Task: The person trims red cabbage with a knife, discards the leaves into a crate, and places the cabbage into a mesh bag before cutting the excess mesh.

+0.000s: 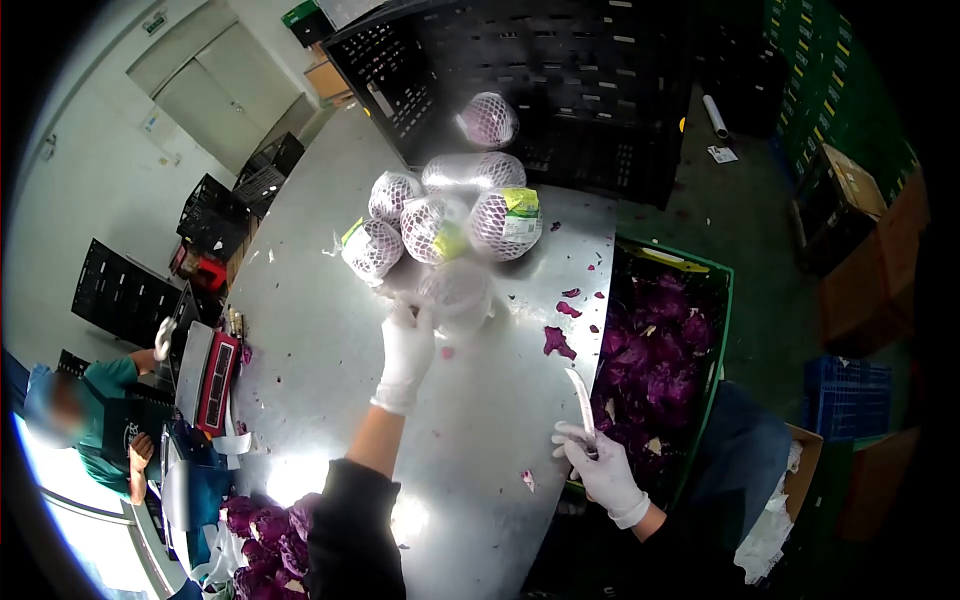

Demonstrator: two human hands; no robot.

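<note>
My left hand [408, 352], in a white glove, has its fingers drawn together at the left edge of a wrapped round cabbage [458, 298], which looks blurred. Just beyond lie several red cabbages in white foam net, among them one with a green-and-white label [507, 222] and another [434, 228] beside it. My right hand [603, 474], gloved too, is closed around a knife [581, 398] whose pale, slightly curved blade points up and away. Below the blade, at the table's right side, a green crate [728, 300] holds loose purple cabbages [655, 350].
Purple leaf scraps [558, 342] lie on the metal table [480, 400]. A large black crate [590, 100] stands on its side at the far end. On the left are a red scale [217, 382], more cabbages [270, 545] and a co-worker [110, 420]. Boxes stand right.
</note>
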